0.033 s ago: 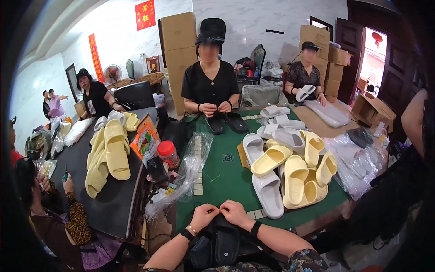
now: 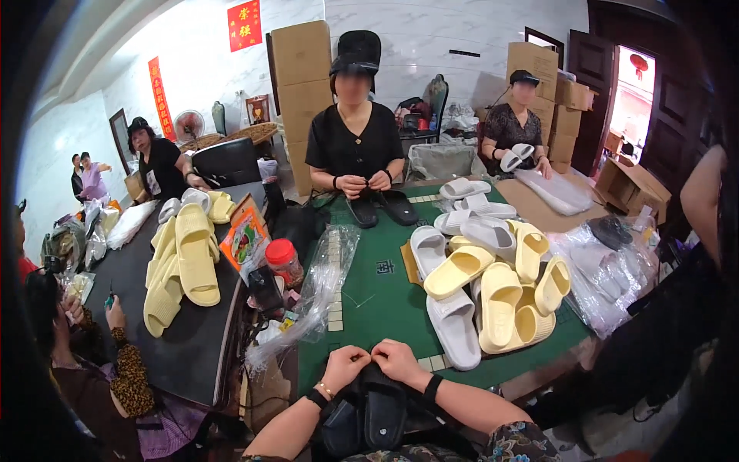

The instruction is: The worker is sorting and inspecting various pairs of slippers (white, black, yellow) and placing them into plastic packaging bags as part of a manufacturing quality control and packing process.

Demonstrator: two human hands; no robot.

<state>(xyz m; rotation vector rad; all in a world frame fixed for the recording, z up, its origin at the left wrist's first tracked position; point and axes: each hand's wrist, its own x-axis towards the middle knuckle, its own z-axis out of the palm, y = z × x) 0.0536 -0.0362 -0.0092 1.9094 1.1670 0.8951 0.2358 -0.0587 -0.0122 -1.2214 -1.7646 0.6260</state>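
Both hands met at the near edge of the green bench (image 2: 377,296): the left hand (image 2: 344,365) and right hand (image 2: 399,360) were pinched narrow, fingertips together on something too small to identify, directly above a pair of black slides (image 2: 368,416) held at the lap. Compared with the earlier view, nothing had visibly moved, so the work appeared to be paused at the same fine step. Yellow and white slides (image 2: 493,285) lay piled to the right, clear bags (image 2: 312,304) to the left.
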